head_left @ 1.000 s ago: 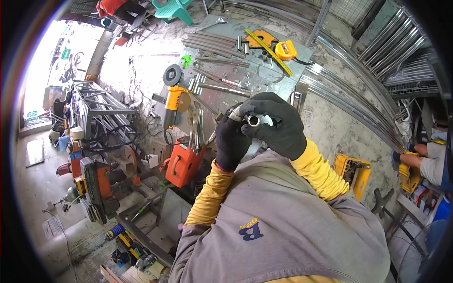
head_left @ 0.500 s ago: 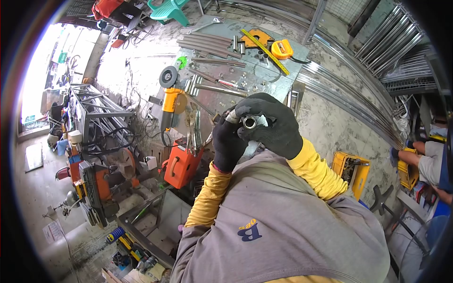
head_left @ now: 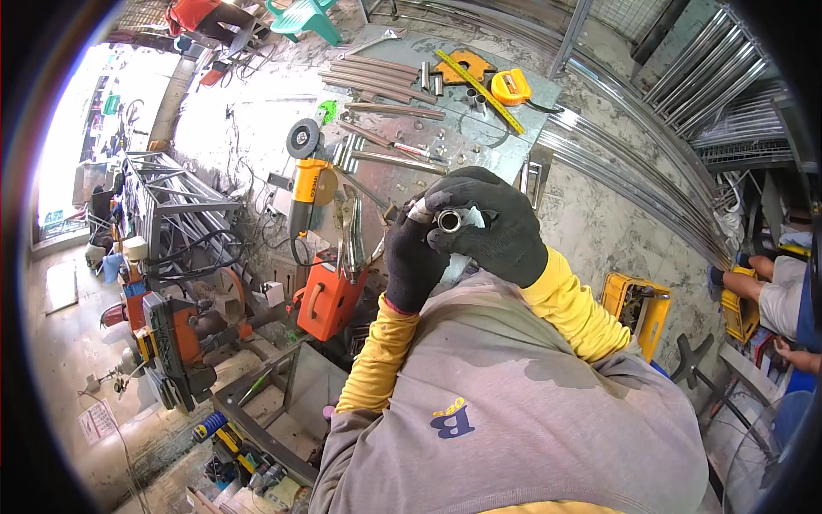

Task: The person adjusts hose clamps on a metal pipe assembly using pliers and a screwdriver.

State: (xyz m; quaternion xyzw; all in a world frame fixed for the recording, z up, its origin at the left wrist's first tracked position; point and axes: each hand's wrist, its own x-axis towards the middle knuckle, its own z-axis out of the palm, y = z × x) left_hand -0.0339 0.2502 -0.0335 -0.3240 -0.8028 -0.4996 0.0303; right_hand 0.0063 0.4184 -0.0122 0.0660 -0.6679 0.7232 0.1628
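Note:
Both my hands wear dark gloves and meet close to my chest, over the near edge of the metal table. My right hand [head_left: 505, 236] is closed round a short metal tube [head_left: 449, 222], whose round open end points up at me. Fingers of my left hand [head_left: 411, 261] are bent against the tube's left side. A whitish scrap [head_left: 474, 218] shows beside the tube at my right hand; what it is I cannot make out. Just left of my hands lie metal locking pliers [head_left: 350, 236] and a yellow angle grinder [head_left: 306, 188].
The metal table [head_left: 514, 137] bears steel rods [head_left: 377, 81], a tape measure [head_left: 511, 87] and cut tube pieces. An orange toolbox [head_left: 324, 300] stands at its left. A yellow crate [head_left: 638, 313] stands right. Another person's legs [head_left: 762, 287] show far right; someone in red [head_left: 195, 17] bends at upper left.
My hands keep their hold on the tube, which has shifted very slightly left. At upper left the person in red has moved. The far-right person's hand has moved a little.

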